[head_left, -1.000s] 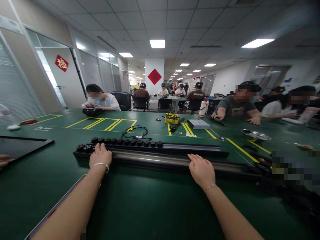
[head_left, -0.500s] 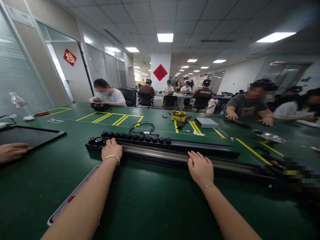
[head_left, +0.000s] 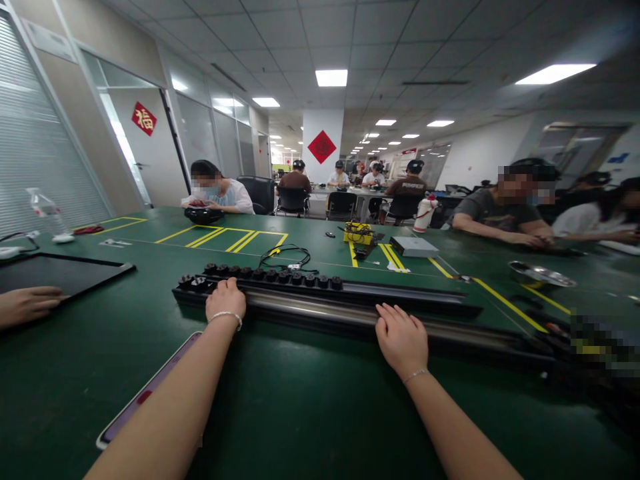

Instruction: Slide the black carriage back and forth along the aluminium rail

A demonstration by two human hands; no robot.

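A long black rail with a shiny metal strip [head_left: 310,309] lies across the green table in front of me. My left hand [head_left: 226,299] rests on it near its left end, fingers bent slightly over the strip. Farther right, my right hand [head_left: 403,337] lies on the same rail with its fingers stretched out flat. Behind it runs a second long black rail [head_left: 410,294], which carries a row of small black knob-like parts [head_left: 273,274] on its left half. Under my left forearm a phone [head_left: 150,393] is partly hidden.
A co-worker's hand [head_left: 30,305] rests on a black tray-like panel [head_left: 65,270] at the left. Beyond the rails are a coiled black cable [head_left: 285,257], a yellow box [head_left: 357,233], a grey box [head_left: 414,247] and a metal dish [head_left: 543,274]. Several people sit around.
My hands stay in place on the rail. The person at the right has drawn their arms together on the table. The view has shifted very slightly.
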